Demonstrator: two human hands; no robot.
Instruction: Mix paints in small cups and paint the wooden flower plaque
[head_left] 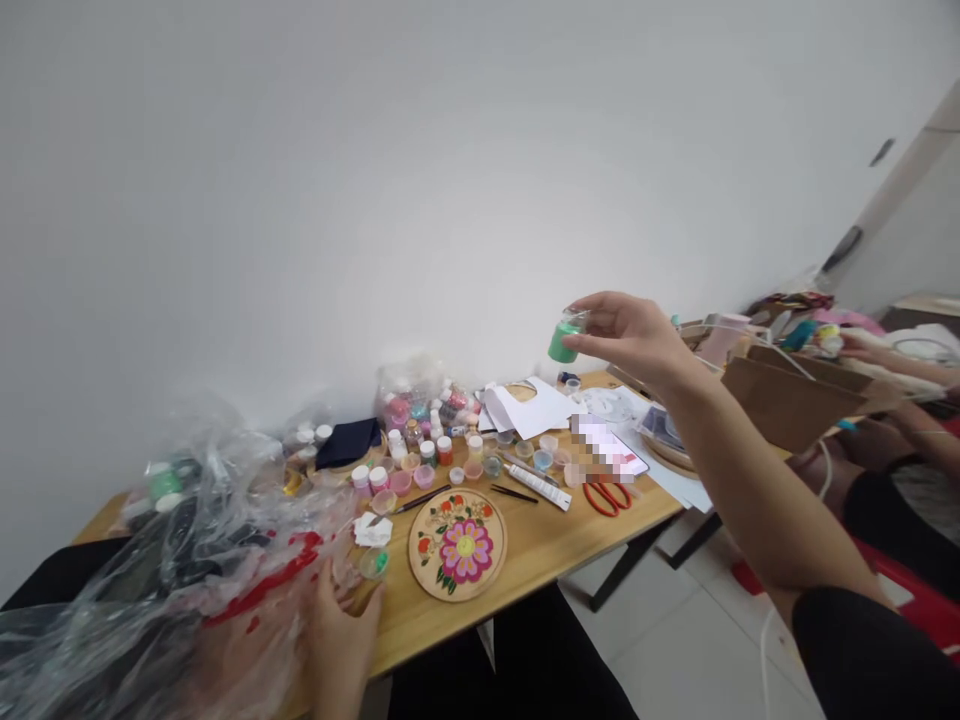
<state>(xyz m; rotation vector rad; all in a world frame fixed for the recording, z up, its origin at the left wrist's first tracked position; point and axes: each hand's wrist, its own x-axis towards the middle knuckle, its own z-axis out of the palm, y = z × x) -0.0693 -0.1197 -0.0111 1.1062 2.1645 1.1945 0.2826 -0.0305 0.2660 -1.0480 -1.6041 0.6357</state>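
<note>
My right hand [628, 335] is raised above the table's right half, its fingers pinched round a small clear jar of green paint [564, 338]. My left hand [341, 625] rests on the table's near edge. Its fingers close on a small clear cup with a green dab [373, 563], next to a big crumpled clear plastic bag [187, 560]. A round wooden plate painted with a pink flower and red fruit [458, 544] lies just right of that hand. A thin brush [421, 500] lies behind the plate.
Several small paint pots [420, 465], a white tube [538, 485], red scissors [607, 496], white paper [534, 408] and a dark cloth [349, 441] crowd the wooden table [555, 545]. Another person's hands [870, 348] work at the far right beside cardboard [787, 400].
</note>
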